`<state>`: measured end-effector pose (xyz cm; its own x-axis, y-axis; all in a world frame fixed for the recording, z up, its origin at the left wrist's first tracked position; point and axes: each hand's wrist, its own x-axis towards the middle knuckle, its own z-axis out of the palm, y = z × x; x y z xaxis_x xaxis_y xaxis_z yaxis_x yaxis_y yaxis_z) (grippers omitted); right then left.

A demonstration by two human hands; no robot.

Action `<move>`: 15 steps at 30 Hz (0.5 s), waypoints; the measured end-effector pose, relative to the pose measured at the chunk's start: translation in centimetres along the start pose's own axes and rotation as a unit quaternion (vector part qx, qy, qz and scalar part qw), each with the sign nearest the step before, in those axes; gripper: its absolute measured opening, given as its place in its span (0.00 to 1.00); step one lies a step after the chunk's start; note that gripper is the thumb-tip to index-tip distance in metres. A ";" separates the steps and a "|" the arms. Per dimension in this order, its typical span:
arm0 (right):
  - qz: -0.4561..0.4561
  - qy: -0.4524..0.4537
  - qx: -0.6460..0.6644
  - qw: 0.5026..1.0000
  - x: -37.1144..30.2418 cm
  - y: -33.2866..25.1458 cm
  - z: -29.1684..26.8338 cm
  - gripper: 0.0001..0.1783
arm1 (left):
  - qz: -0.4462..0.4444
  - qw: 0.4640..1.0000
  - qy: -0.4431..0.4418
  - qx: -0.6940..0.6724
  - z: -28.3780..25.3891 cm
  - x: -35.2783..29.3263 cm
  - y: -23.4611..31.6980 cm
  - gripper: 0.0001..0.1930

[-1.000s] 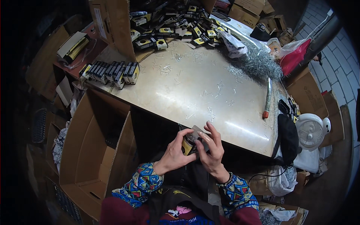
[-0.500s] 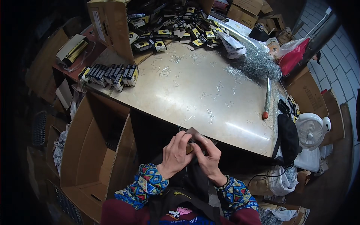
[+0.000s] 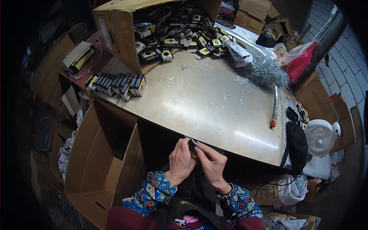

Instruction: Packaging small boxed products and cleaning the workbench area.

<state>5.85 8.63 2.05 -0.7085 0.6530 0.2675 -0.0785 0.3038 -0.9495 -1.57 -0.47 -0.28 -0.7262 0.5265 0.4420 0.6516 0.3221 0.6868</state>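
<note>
Just off the table's near edge, my left hand [image 3: 181, 160] is closed round a small dark box [image 3: 193, 146]. The fingers and thumb of my right hand [image 3: 211, 161] pinch together at the upper end of the same box. Most of the box is hidden by my fingers; a black face and a light edge show. Close ahead of my hands, several thin bent metal pins [image 3: 217, 125] lie scattered on the shiny metal table top [image 3: 165, 109].
Upright small boxes [image 3: 122, 86] stand in a row at the table's left. Beyond, a tipped carton [image 3: 119, 38] spills black-and-yellow boxes [image 3: 168, 41]. A tangled metal pile [image 3: 264, 71] and a red-tipped rod [image 3: 275, 109] lie right, near a white fan [image 3: 319, 137]. An open carton [image 3: 86, 153] sits lower left.
A greyish flap that stood up at the box's top no longer shows; the black face does now. My right fingers have drawn in to a pinch. The whole view has shifted slightly.
</note>
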 end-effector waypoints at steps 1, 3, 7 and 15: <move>0.002 0.000 0.001 1.000 0.0 0.1 0.2 0.10 | -0.001 1.000 -0.002 0.001 0.0 0.0 -0.1 0.25; -0.127 -0.007 -0.115 0.985 -0.1 0.6 0.4 0.10 | -0.031 0.999 -0.012 -0.005 0.1 0.0 -0.2 0.24; -0.295 -0.038 -0.222 0.929 0.3 0.3 0.0 0.11 | -0.068 0.995 -0.049 -0.057 -0.6 0.0 -0.2 0.23; -0.256 -0.010 -0.183 0.949 1.6 -0.8 -0.7 0.09 | 0.049 0.998 -0.027 -0.011 -0.3 0.7 0.4 0.21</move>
<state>5.27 9.96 3.35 -0.6559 0.3430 0.6724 -0.1700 0.8008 -0.5743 -1.90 -0.20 0.44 -0.6465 0.5959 0.4763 0.7133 0.2507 0.6545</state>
